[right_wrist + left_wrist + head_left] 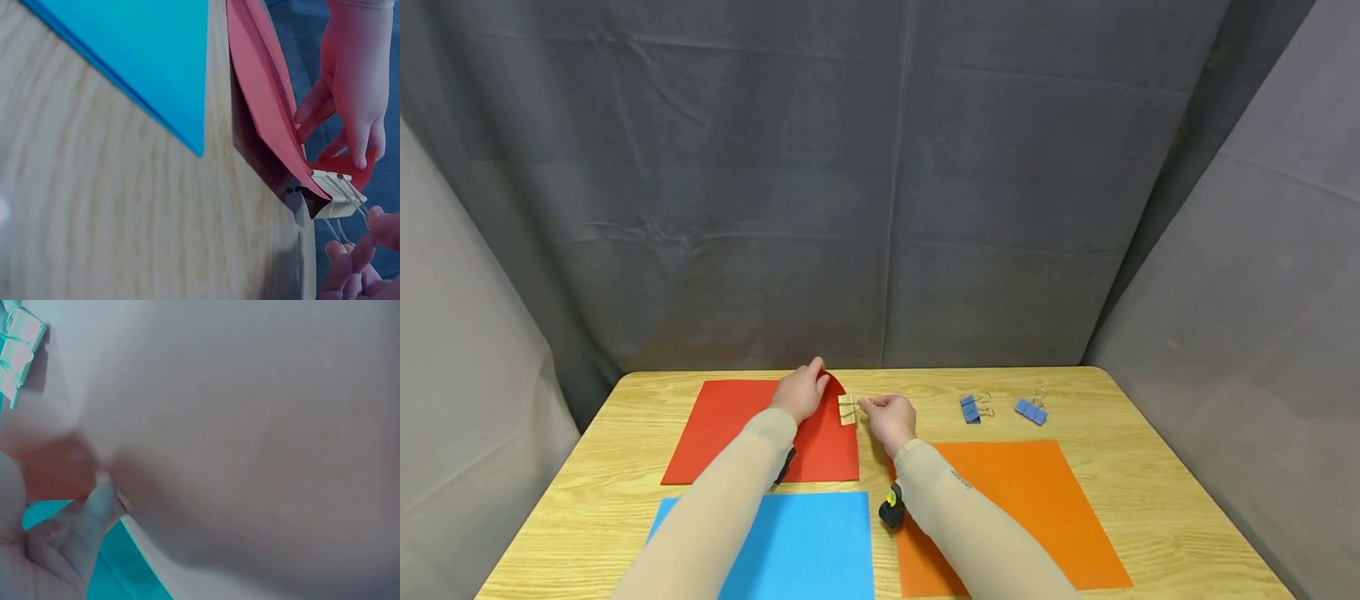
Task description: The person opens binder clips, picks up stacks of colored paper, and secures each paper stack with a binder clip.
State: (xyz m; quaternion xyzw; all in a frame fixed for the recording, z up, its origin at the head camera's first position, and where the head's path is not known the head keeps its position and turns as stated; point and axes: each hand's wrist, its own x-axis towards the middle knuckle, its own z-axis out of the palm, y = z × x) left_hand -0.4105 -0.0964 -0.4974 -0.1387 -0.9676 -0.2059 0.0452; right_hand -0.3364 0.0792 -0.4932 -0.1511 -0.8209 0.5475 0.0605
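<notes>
Red sheets [730,425] lie at the back left of the table, their far right corner lifted and bent. My left hand [800,392] pinches that corner between thumb and fingers; the left wrist view shows the thumb [100,503] on the sheet. At the sheets' right edge sits a pale yellow binder clip [847,409]. Its wire handles are between the thumb and fingers of my right hand [891,419]. The right wrist view has the clip [340,194] at the edge of the red layers [265,94]; how far they go into it, I cannot tell.
Two blue binder clips, one nearer [970,409] and one farther right [1032,411], lie on the wooden table [1157,492]. Blue sheets [812,542] are at the front left, under my left forearm. Beneath my right forearm lie orange sheets [1037,500]. Grey curtains [775,183] surround the table.
</notes>
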